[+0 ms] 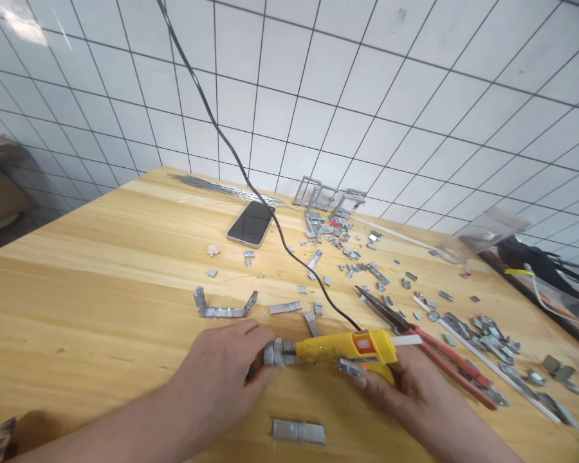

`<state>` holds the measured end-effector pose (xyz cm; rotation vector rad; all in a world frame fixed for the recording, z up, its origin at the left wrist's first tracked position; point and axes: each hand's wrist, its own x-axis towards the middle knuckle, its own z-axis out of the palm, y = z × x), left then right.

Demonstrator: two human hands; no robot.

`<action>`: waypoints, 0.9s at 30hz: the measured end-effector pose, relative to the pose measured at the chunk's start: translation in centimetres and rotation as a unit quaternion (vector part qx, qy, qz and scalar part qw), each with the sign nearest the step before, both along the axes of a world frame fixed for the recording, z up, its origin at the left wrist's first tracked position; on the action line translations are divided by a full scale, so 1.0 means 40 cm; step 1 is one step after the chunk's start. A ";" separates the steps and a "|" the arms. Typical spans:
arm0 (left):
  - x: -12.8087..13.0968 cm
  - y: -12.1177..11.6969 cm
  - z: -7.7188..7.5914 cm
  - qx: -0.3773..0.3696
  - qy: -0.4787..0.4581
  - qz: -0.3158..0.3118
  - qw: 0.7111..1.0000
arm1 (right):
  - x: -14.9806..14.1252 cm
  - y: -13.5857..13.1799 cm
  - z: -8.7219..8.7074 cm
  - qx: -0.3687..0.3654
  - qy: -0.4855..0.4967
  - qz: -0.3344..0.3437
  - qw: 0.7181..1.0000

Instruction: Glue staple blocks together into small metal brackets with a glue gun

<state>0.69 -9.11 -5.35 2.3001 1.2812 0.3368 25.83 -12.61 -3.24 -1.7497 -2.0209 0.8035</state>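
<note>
The wooden surface (101, 270) spans the lower frame, crossed by a black cord (289, 247) running down to the gun. Red-handled snips (405, 328) lie lower right; a phone (251, 224), at center; metal scraps (487, 337), right. Lower right, the right hand (415, 392) wraps the yellow glue gun (342, 347), a metal clip (351, 368) at its fingertips; lower center, the left hand (226, 366) pinches a small metal piece (278, 353) at the nozzle.

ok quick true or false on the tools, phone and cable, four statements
1. The right hand holds a yellow glue gun, and the left hand a small metal piece. True.
2. The phone leans against the wall. False: it lies flat on the table.
3. The black cable passes over a corner of the phone. True.
4. The red-handled cutters are in the left hand. False: they lie on the table.
</note>
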 end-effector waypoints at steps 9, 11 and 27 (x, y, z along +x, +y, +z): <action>0.001 -0.002 0.000 0.009 0.005 0.000 1.000 | -0.016 0.004 0.006 -0.018 0.051 0.013 0.998; 0.001 -0.002 0.001 0.007 0.010 0.002 1.000 | -0.006 -0.001 0.009 -0.002 0.063 -0.017 0.998; -0.002 -0.009 -0.001 -0.033 -0.007 0.022 0.999 | -0.024 0.004 -0.014 0.030 0.119 -0.070 0.990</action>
